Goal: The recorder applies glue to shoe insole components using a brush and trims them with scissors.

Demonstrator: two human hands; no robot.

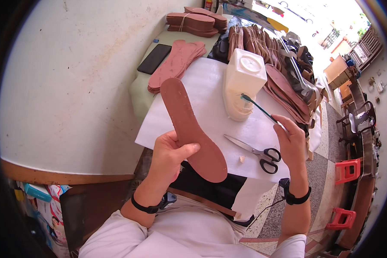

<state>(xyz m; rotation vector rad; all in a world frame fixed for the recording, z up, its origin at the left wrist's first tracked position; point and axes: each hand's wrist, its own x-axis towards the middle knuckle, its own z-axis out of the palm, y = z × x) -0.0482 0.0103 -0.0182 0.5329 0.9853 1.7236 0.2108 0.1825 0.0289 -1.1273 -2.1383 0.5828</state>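
Observation:
My left hand (164, 158) grips a reddish-brown insole (192, 129) near its middle, thumb on top, and holds it tilted above the near edge of the white-covered table. In my right hand (290, 139) is a thin brush (264, 110) with a dark green handle. Its teal head is at the cut opening of a whitish plastic jug (248, 73), which lies or stands on the table; its bristles are hard to make out. Between my hands, black-handled scissors (263, 155) lie on the white sheet (198, 92), beside a small beige scrap (242, 159).
Loose insoles (176, 62) and a black phone (154, 59) lie at the far left, with tied insole stacks (191, 22) behind. Bundled insoles (256, 41) and more loose ones (288, 90) flank the jug. A wall (73, 86) borders the left; red stools (347, 171) stand at the right.

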